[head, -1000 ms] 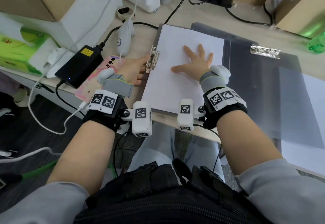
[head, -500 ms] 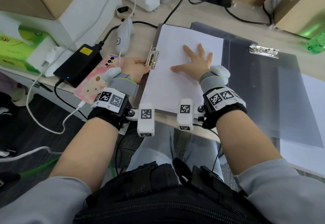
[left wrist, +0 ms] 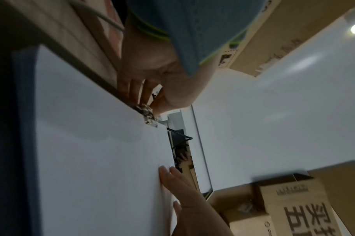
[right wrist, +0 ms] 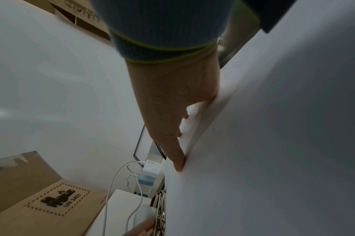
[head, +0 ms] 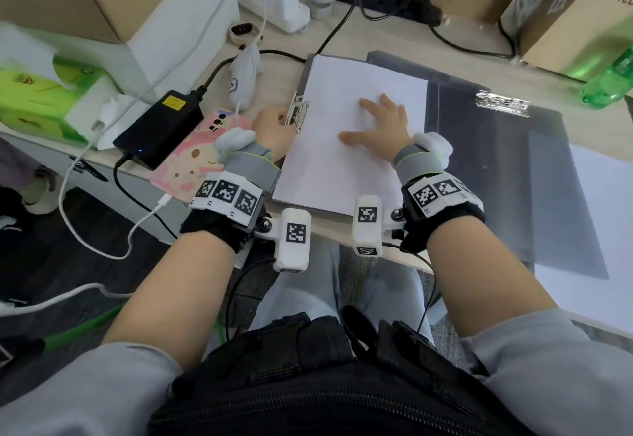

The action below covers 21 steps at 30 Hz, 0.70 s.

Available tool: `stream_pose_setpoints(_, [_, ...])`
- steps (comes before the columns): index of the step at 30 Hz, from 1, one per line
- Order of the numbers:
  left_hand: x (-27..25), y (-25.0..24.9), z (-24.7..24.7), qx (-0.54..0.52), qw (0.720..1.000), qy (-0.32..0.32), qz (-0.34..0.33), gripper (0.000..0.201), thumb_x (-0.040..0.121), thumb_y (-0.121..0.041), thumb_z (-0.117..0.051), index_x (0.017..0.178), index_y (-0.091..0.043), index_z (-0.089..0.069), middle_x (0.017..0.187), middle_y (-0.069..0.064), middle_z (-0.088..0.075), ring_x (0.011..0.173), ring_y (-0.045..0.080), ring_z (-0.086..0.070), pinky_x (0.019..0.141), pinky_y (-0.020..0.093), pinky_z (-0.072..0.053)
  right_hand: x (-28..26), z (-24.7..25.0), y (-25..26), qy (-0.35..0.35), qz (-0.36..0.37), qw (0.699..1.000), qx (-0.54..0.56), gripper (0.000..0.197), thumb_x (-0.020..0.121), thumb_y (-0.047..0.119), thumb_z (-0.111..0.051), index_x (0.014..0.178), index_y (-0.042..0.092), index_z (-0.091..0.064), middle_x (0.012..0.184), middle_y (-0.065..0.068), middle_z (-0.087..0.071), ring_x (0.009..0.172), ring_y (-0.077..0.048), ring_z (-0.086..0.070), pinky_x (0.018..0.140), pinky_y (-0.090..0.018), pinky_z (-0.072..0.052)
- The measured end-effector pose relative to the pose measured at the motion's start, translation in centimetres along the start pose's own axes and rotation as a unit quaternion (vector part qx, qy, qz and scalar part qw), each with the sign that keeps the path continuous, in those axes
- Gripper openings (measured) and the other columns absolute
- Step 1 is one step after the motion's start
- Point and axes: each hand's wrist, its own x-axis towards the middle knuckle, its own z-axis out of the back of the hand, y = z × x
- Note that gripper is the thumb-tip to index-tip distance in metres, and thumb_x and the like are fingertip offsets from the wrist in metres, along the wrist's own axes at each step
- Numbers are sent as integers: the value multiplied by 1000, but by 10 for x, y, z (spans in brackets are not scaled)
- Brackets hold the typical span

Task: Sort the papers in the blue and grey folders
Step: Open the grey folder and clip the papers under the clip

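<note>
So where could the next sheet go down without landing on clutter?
The open grey folder is bare below its metal clip, right of the paper stack that the right hand presses flat. Left of the stack is crowded: the left hand at the binder clip, a phone, a black power brick and cables.

Two folders (head: 496,168), two metal clips (head: 297,112), perhaps two paper stacks (head: 346,134).

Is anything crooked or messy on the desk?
Nothing is spilled or torn. The paper stack lies slanted to the desk edge, its near edge past the edge. The right hand presses it flat while the left hand pinches the clip.
</note>
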Motion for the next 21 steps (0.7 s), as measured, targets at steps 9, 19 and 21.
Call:
stream_pose_setpoints(9, [-26,-45,-37,183,982,-33,-38,53,87,-21,-52,138,-17,-38,151,13,-23,145,36,-1,116,41,-14,-41,34,-27,-33,25,997,72,44,84,22,-69,126,14,-58,136,-5,-52,127,-18,-48,102,-25,-37])
stream_pose_setpoints(19, [-57,-92,-120,224,954,103,-170,42,87,-28,-56,128,-22,-52,141,9,-46,141,31,-22,117,34,-15,-93,84,-96,-150,-39,982,104,30,83,17,-67,112,8,-66,108,-11,-70,93,-20,-64,89,-29,-51])
stream_pose_setpoints(21, [-67,-102,-142,228,944,134,-197,41,86,-27,-58,126,-21,-55,130,12,-56,133,31,-35,113,33,-22,-105,97,-120,-195,-72,975,82,29,82,18,-67,110,8,-68,109,-10,-70,103,-21,-64,93,-26,-45])
